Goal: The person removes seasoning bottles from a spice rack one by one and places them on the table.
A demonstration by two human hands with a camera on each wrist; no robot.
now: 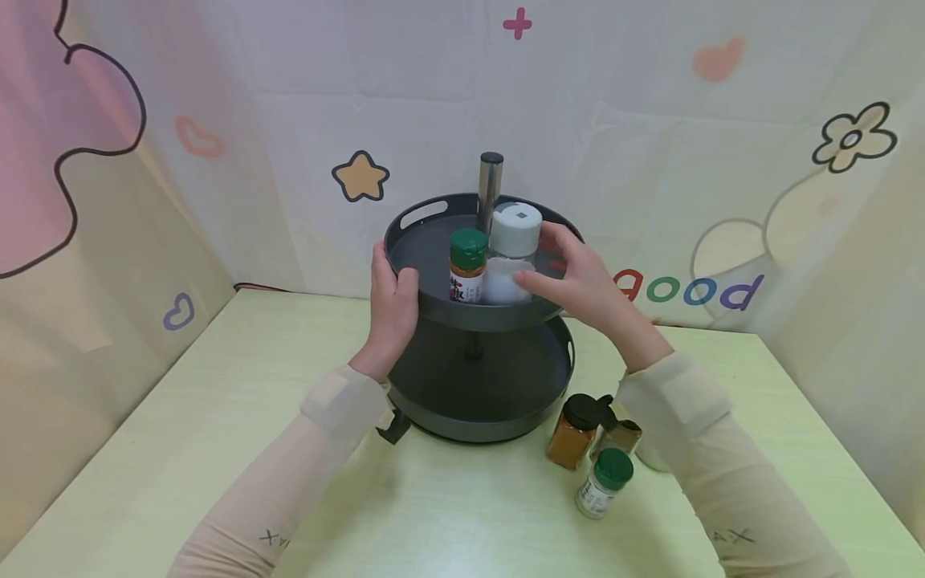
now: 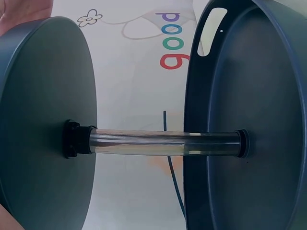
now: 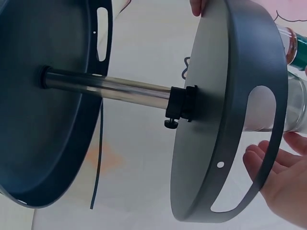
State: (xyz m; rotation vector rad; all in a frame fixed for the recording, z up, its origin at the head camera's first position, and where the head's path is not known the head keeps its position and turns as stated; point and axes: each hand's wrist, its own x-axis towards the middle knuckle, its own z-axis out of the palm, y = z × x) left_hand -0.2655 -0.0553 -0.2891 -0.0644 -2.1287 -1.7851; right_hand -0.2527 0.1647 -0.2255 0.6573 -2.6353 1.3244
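Note:
A dark grey two-tier round tray (image 1: 484, 421) stands on the table, its tiers joined by a metal post (image 2: 139, 142). My left hand (image 1: 393, 309) grips the upper tier's rim (image 1: 484, 319) at the left, thumb over the edge. On that tier, in front of the post, stands a clear jar with a white lid (image 1: 516, 233) and white contents. My right hand (image 1: 581, 277) holds this jar from the right, thumb across its front and fingers behind. Just left of it is a green-capped spice bottle (image 1: 467, 265) with reddish contents.
Right of the tray's base, several seasoning containers stand together: a black-lidded orange-brown jar (image 1: 569, 437), a green-capped bottle (image 1: 605, 483), and a dark-lidded jar (image 1: 618, 440). Another container is partly behind my right sleeve (image 1: 679, 401). A printed curtain (image 1: 433, 72) hangs behind the table.

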